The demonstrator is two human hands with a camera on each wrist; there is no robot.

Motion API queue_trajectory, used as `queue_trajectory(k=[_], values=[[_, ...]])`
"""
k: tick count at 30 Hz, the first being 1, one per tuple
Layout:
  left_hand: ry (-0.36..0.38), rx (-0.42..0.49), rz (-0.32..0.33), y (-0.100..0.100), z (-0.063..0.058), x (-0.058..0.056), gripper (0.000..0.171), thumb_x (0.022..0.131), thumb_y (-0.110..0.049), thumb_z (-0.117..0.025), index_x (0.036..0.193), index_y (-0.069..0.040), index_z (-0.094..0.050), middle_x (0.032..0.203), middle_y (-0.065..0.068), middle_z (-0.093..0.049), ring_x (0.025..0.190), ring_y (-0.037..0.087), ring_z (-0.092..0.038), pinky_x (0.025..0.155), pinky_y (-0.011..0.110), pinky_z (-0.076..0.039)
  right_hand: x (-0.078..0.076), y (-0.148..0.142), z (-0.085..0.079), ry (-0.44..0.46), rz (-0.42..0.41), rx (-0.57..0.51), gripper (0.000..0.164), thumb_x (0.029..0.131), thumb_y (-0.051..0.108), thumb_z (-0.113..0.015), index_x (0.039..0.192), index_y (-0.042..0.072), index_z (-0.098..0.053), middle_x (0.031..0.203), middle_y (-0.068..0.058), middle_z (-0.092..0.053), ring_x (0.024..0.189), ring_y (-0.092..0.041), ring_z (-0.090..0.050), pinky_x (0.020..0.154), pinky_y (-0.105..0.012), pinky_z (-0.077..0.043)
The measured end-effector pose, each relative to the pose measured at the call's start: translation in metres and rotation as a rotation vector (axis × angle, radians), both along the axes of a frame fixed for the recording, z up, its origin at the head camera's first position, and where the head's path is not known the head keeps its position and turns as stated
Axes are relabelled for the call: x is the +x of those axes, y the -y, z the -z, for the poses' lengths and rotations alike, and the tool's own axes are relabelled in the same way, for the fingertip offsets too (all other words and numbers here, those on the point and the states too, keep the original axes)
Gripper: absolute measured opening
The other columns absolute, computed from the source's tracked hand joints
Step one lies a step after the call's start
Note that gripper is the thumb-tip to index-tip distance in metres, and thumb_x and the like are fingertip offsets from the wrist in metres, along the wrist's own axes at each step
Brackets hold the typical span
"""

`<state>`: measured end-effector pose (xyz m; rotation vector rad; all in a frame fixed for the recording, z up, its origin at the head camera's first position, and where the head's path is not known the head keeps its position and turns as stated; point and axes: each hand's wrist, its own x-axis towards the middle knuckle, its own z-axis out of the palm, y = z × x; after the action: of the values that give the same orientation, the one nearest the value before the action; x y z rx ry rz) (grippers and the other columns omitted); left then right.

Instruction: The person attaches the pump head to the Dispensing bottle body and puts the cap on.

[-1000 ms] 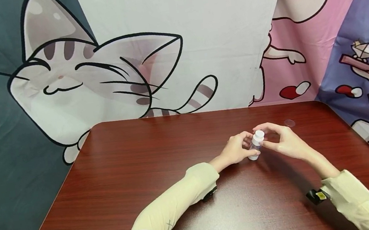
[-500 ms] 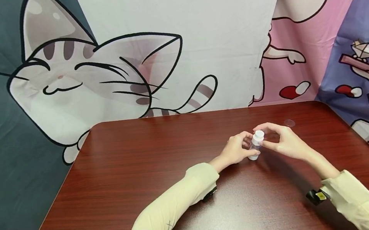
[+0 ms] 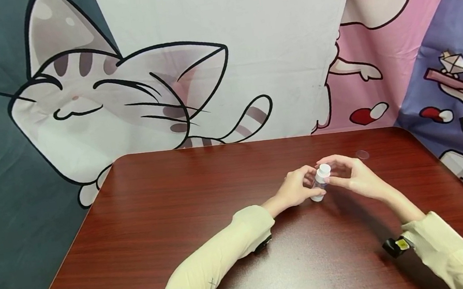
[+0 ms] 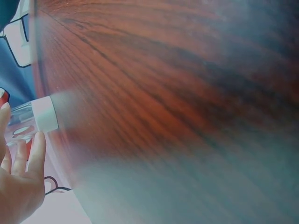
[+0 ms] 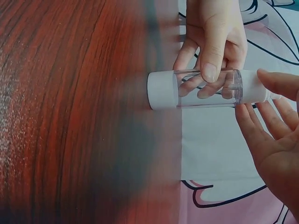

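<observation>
A small clear bottle [image 5: 187, 99] with a white base [image 5: 162, 90] and a white top [image 3: 324, 170] is between both hands, slightly tilted in the head view. My left hand [image 3: 293, 188] grips its clear body, the thumb across the near side. From the right, my right hand [image 3: 358, 177] pinches the white top between thumb and fingers. Through the clear wall, the right wrist view shows left-hand fingers behind the bottle. In the left wrist view the white base [image 4: 45, 114] shows at the left edge. Whether the base touches the table I cannot tell.
A small clear round piece [image 3: 362, 154] lies on the brown wooden table [image 3: 185, 189], behind the right hand. Cartoon-printed cloth [image 3: 277, 21] hangs beyond the table's back edge.
</observation>
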<state>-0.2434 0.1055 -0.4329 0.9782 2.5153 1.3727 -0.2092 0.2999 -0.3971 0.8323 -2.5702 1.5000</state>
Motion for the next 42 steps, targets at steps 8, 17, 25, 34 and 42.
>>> queue_trajectory(k=[8,17,25,34,42], values=[[-0.009,-0.007,-0.005,0.000,-0.001,0.000,0.046,0.078,-0.019,-0.081,0.116,-0.004,-0.059,0.101,0.007,-0.070,0.083,0.006,-0.067,0.076,0.011,-0.050,0.005,0.005,0.001,-0.027,0.075,-0.023,0.036,0.085,-0.004,-0.067,0.119,-0.007,-0.057,0.104,0.009,-0.067,0.092,0.003,-0.065,0.075,-0.015,-0.054],[-0.030,-0.013,-0.010,0.000,-0.002,0.001,0.046,0.078,-0.020,-0.081,0.116,-0.005,-0.059,0.101,0.006,-0.071,0.086,0.008,-0.068,0.077,0.011,-0.050,0.008,0.013,0.007,-0.081,0.179,-0.061,0.034,0.080,-0.010,-0.070,0.112,-0.006,-0.060,0.099,0.006,-0.066,0.085,0.004,-0.065,0.075,-0.013,-0.054],[-0.040,0.001,-0.014,0.000,0.000,0.001,0.045,0.077,-0.018,-0.081,0.114,-0.005,-0.059,0.099,0.007,-0.071,0.084,0.008,-0.068,0.077,0.012,-0.051,0.013,0.021,0.008,-0.128,0.267,-0.075,0.036,0.077,-0.008,-0.073,0.111,-0.002,-0.063,0.098,-0.015,-0.068,0.085,0.006,-0.064,0.075,-0.011,-0.053],[-0.033,0.015,-0.033,-0.001,0.001,0.003,0.043,0.076,-0.017,-0.082,0.110,-0.006,-0.059,0.099,0.007,-0.071,0.084,0.010,-0.069,0.076,0.013,-0.052,0.016,0.031,0.011,-0.224,0.397,-0.034,0.036,0.072,-0.013,-0.075,0.105,-0.007,-0.063,0.090,-0.022,-0.069,0.079,0.008,-0.061,0.072,-0.010,-0.053],[-0.047,0.008,-0.045,-0.001,0.000,0.004,0.042,0.076,-0.018,-0.082,0.109,-0.007,-0.058,0.099,0.006,-0.072,0.085,0.010,-0.070,0.076,0.013,-0.052,0.016,0.034,0.014,-0.227,0.473,-0.020,0.035,0.072,-0.005,-0.079,0.104,-0.001,-0.065,0.087,-0.017,-0.070,0.074,0.010,-0.059,0.067,-0.007,-0.051]])
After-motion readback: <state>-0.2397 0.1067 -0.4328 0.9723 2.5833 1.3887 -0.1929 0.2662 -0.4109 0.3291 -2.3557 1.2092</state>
